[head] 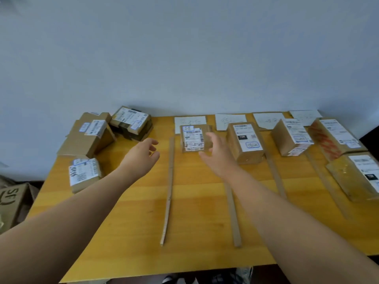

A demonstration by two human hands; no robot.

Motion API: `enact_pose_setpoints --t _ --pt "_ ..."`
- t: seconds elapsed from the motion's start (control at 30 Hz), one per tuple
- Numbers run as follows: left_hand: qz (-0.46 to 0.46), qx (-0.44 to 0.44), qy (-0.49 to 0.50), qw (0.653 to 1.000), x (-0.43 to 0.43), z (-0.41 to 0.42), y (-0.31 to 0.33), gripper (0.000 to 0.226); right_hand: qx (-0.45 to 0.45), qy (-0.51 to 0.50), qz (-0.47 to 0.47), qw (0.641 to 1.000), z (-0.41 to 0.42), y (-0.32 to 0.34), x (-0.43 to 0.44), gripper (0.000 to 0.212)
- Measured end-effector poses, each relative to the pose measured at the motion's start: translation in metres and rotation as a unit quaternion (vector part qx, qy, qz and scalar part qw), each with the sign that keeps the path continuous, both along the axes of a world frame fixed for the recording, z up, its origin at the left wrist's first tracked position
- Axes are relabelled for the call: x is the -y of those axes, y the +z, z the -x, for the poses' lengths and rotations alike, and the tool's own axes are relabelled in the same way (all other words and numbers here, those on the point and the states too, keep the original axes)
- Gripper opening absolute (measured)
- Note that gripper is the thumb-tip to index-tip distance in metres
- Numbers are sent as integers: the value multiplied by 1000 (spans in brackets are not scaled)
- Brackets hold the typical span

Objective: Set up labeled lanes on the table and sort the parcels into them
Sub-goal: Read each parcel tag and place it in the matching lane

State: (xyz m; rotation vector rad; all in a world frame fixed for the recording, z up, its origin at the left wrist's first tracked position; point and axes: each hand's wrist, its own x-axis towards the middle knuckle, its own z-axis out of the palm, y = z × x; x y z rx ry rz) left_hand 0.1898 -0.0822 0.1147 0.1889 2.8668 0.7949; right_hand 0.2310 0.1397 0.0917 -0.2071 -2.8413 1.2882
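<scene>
The right grip is spread wide just beside the parcel, which stands in the leftmost lane near the far edge of the worktop. A careless brush could shove it across the divider strip. The left grip hangs loosely open, holding nothing.

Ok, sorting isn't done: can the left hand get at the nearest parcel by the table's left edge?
Probably yes: the left hand is open and empty, with nothing between it and that parcel.
</scene>
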Motion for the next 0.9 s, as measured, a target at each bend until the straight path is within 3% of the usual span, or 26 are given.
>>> enact_pose_setpoints --t 0.2,0.7,0.9 --pt "-14 24 13 1000 52 -8 0 33 20 47 -48 998 -1 1 49 27" --pt "-18 40 97 994 120 6 -17 34 47 94 -20 994 42 -3 107 21" --pt "59 19 90 994 153 36 -29 41 56 76 -2 996 64 -12 139 20"
